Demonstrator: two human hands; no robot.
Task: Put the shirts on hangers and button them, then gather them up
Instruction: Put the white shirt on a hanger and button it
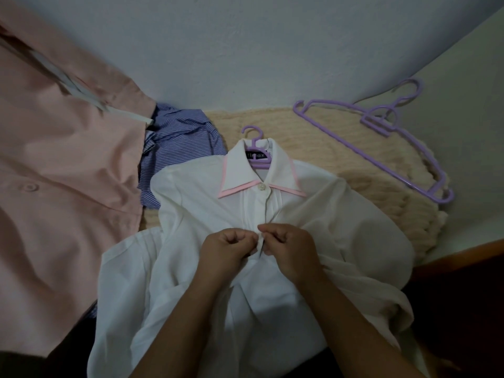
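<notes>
- White shirt (pixel 207 214) with a pink-edged collar lies front-up in the middle of the view, spread over a cream knitted blanket (pixel 354 170).
- Its top button (pixel 262 187), just under the collar, is fastened.
- A small purple hanger (pixel 257 148) sits inside the neck of the white shirt, with its hook sticking out above the collar.
- Left hand (pixel 227 249) has its fingers curled and pinches the shirt's front edge at the middle of the chest.
- Right hand (pixel 289 248) is curled the same way and pinches the opposite front edge; the fingertips of the two hands nearly meet at the placket.
- The button being worked is hidden between the fingers, so I cannot tell whether it is through its hole.
- A pink shirt (pixel 60 186) lies spread out on the left, with one button showing on its front.
- A blue striped shirt (pixel 180 143) is crumpled between the pink shirt and the white one, partly under both.
- A large purple hanger (pixel 381 148) lies bare on the blanket at the right, well apart from the hands.
- A pale wall (pixel 245 45) rises behind the blanket.
</notes>
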